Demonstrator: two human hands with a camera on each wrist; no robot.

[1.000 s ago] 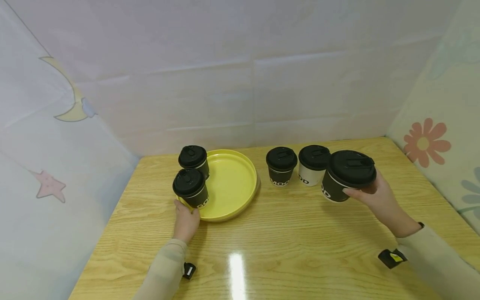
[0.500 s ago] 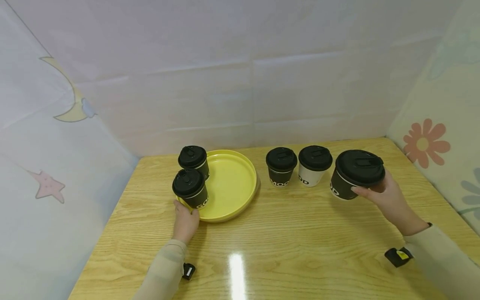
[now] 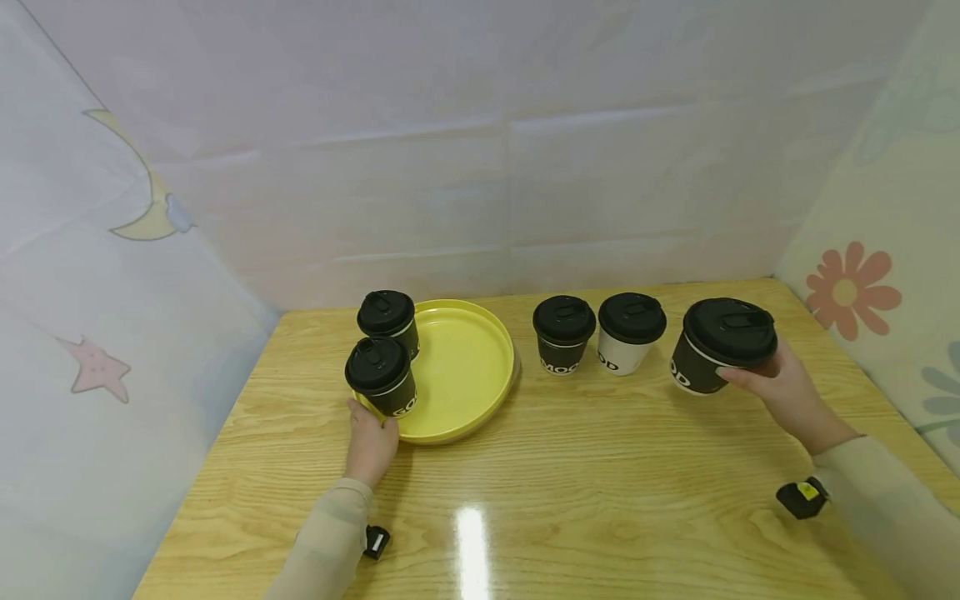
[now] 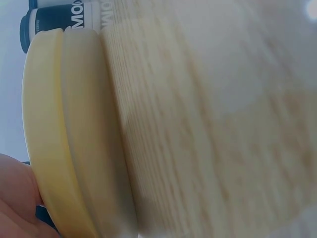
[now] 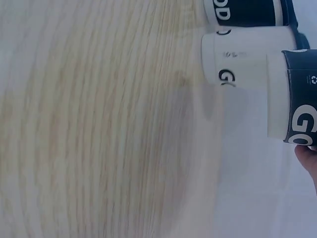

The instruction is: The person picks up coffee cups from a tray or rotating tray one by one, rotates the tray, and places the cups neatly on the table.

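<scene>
My right hand (image 3: 795, 396) grips a black paper coffee cup (image 3: 693, 364) with a black lid, upright and raised above the table. In the right wrist view the held cup (image 5: 302, 99) shows white lettering, with fingertips at its side. My left hand (image 3: 371, 442) holds the near-left rim of a round yellow tray (image 3: 465, 432), just below a lidded black cup (image 3: 382, 375) on that tray. Behind it, a second black cup (image 3: 387, 317) stands at the tray's left side. The left wrist view has the hand (image 4: 20, 198) against the tray's wall (image 4: 52, 134).
To the right of the tray stand a black lidded cup (image 3: 562, 333) and a white cup (image 3: 628, 333) with a black lid, side by side. The wooden table (image 3: 570, 492) ends at a pale cloth backdrop (image 3: 420, 167). A patterned cloth (image 3: 885, 275) borders the right side.
My right hand has carried its cup to the right, away from the white cup. My left hand and the tray stay in place.
</scene>
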